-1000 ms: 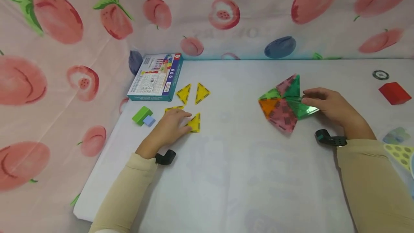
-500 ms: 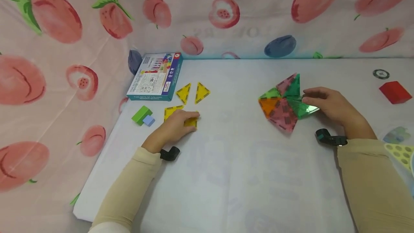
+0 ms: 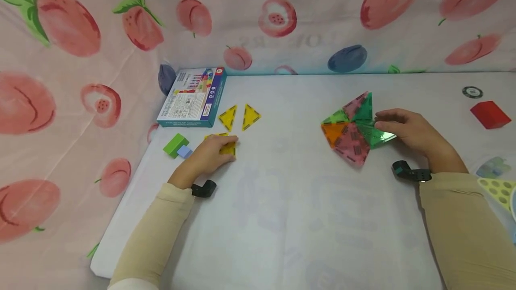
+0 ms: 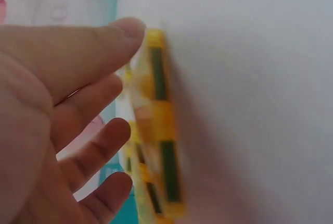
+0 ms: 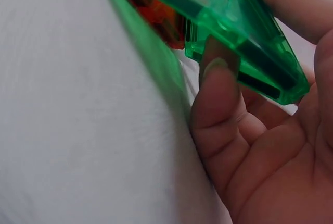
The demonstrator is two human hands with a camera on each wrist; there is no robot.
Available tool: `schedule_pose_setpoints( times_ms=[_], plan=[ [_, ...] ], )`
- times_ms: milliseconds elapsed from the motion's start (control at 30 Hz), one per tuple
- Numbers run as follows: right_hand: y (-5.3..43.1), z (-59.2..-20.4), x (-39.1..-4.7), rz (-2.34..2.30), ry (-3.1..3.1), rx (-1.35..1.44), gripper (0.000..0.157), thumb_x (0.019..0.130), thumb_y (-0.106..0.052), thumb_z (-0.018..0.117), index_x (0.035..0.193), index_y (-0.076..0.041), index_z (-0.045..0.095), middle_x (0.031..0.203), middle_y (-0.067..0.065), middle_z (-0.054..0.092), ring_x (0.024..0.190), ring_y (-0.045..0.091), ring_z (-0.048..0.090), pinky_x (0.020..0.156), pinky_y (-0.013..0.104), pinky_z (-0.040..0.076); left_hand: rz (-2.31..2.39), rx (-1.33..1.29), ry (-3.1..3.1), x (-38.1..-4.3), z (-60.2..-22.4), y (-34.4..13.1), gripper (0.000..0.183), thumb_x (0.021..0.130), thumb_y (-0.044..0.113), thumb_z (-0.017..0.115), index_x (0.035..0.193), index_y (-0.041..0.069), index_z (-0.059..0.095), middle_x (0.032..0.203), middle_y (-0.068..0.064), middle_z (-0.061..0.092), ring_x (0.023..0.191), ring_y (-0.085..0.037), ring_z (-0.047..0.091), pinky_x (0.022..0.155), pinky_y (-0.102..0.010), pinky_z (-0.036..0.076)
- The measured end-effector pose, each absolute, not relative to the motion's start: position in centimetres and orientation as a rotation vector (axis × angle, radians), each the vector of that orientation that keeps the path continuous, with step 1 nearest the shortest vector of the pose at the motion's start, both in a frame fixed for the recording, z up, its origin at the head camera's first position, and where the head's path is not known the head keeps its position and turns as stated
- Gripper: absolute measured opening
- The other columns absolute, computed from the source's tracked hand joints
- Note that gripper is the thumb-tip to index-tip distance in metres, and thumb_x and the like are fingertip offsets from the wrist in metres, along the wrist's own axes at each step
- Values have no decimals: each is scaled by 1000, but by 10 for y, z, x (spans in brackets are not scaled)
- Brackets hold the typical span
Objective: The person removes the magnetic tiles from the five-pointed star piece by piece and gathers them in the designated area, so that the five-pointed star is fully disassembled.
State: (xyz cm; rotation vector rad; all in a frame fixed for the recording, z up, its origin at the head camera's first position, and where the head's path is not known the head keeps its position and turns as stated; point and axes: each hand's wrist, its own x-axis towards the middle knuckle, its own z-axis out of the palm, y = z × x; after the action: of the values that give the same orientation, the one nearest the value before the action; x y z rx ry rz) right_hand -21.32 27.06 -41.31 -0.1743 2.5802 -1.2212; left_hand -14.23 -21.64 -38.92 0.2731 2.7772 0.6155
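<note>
Several yellow triangular magnetic tiles lie at the left. My left hand pinches one of these yellow tiles between thumb and forefinger, beside another yellow tile half hidden under the hand. In the left wrist view the held tile is seen edge-on near the thumb tip. At the right, my right hand holds the green triangular tile of a joined group of pink, orange and green tiles. The right wrist view shows the thumb under that green tile.
Two loose yellow triangles lie behind the left hand, near a flat box. A green block and a small blue block sit left of the hand. A red block and round chip are far right.
My left hand took hold of the yellow triangle and slid it leftward, toward the tile beside it. My right hand and the joined tiles stayed in place.
</note>
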Motion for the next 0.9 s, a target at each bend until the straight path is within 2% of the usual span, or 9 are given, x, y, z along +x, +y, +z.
schedule_pose_setpoints(
  times_ms=[100,200,367,567,833,900],
  plan=[
    [273,-411,-212,-1205,2581,-181,66,82,-53,53,133,-12,41,139,18,29,128,39,16,92,63,17,687,267,2768,-142,-384,-206,50,83,31,63,131,25,47,125,2,48,112,-19,38,95,-39,33],
    [273,-408,-209,-1188,2586,-187,65,82,-54,52,132,-13,43,137,17,33,126,39,20,93,61,19,745,320,2749,-141,-380,-187,49,83,33,62,130,27,48,125,4,47,112,-17,39,94,-38,34],
    [269,-407,-208,-1152,2599,-218,65,83,-56,49,132,-13,44,134,16,37,123,37,27,94,58,22,801,548,2700,-138,-384,-143,49,83,34,62,129,24,49,126,10,47,115,-12,40,95,-33,34],
    [269,-407,-210,-1170,2625,-212,64,84,-55,48,130,-12,45,132,16,40,121,36,30,93,57,25,907,787,2564,-151,-396,-76,52,85,35,60,132,20,45,128,7,47,115,-8,42,95,-28,33],
    [269,-404,-209,-1170,2626,-226,64,83,-54,51,129,-10,44,123,17,47,115,33,37,90,54,30,1023,751,2482,-173,-408,-14,76,79,57,53,139,17,31,137,7,34,124,-6,29,99,-26,26],
    [270,-401,-208,-1125,2620,-216,64,82,-56,51,128,-11,45,121,16,48,112,32,40,88,52,34,1035,727,2487,-175,-407,-8,80,76,62,52,140,20,28,137,8,32,125,-6,28,99,-27,27]
  ],
)
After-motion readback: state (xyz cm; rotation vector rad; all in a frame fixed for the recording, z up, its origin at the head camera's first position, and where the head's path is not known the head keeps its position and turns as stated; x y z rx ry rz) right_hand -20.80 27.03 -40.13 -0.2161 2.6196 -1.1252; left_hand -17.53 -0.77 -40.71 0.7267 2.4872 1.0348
